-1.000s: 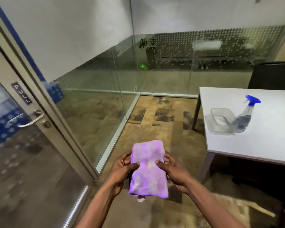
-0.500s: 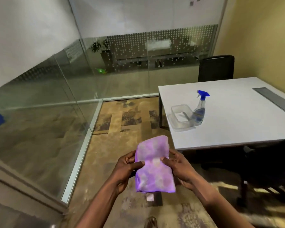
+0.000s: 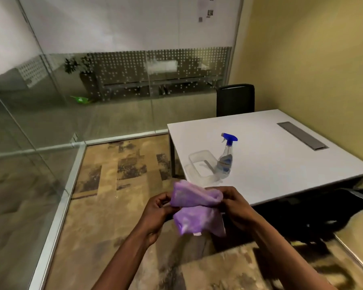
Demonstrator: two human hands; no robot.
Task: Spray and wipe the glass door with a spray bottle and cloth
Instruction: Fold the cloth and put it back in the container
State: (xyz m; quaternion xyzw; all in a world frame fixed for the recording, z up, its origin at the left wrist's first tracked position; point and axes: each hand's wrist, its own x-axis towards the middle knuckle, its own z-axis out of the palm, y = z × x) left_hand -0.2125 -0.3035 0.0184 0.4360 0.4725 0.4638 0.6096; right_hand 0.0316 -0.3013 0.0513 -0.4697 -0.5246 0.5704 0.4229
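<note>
A purple cloth (image 3: 197, 208) is folded over in front of me, held between both hands at about waist height. My left hand (image 3: 156, 212) grips its left edge and my right hand (image 3: 235, 208) grips its right side. A clear spray bottle with a blue trigger head (image 3: 226, 155) stands upright on the white table (image 3: 270, 164), beyond my hands and apart from them. The glass door is out of view; only glass partition walls (image 3: 29, 143) show at the left and back.
A clear plastic container (image 3: 201, 165) sits next to the bottle near the table's front left corner. A black chair (image 3: 235, 100) stands behind the table. Another dark chair (image 3: 333, 216) sits under the table's near edge. A yellow wall runs along the right.
My view has swung right, away from the door and toward the table. The cloth, flat and upright before, is now folded over between my hands.
</note>
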